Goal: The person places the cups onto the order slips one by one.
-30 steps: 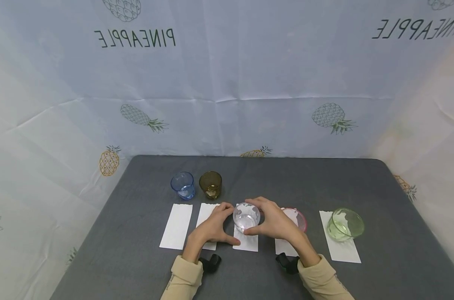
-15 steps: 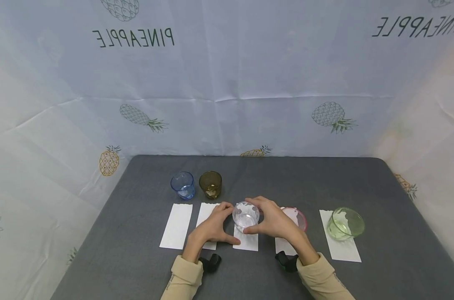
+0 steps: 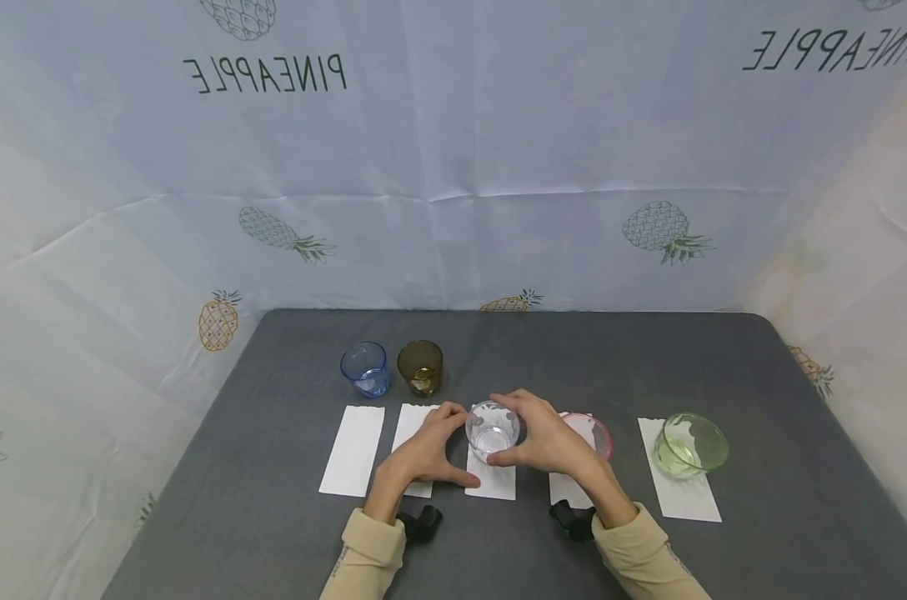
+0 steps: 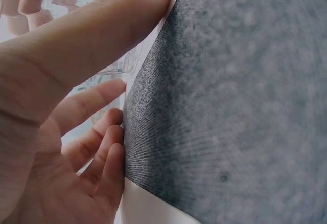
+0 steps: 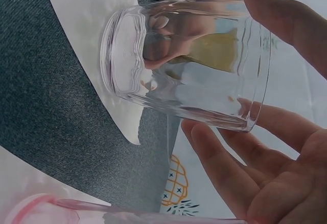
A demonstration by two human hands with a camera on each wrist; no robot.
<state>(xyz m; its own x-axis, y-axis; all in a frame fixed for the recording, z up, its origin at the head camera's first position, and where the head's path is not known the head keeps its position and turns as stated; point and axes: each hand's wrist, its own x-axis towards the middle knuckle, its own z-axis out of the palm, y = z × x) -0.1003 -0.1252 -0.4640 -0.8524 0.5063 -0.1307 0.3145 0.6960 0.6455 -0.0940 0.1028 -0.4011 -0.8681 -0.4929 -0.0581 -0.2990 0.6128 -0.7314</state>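
Observation:
A clear drinking glass [image 3: 493, 435] stands upright on the middle strip of white paper [image 3: 491, 483]. My right hand [image 3: 547, 437] holds this glass near its rim, thumb on the near side and fingers on the far side, as the right wrist view shows. To the left of the glass, my left hand [image 3: 428, 454] is spread low over the table. Its thumb [image 4: 102, 24] touches the edge of the middle strip, and its fingertips [image 4: 113, 132] rest down by the table with nothing between them and the thumb. The left hand partly covers another white strip [image 3: 411, 425].
A blue glass [image 3: 365, 371] and a brown glass [image 3: 421, 369] stand farther back on the left. A pink-rimmed glass [image 3: 599, 437] sits on paper behind my right wrist. On the right, a green glass [image 3: 689, 446] stands on its strip. One bare white strip [image 3: 353, 450] lies leftmost.
The hands and the clear glass hold nearly the same position throughout. Only the whole view shifts very slightly.

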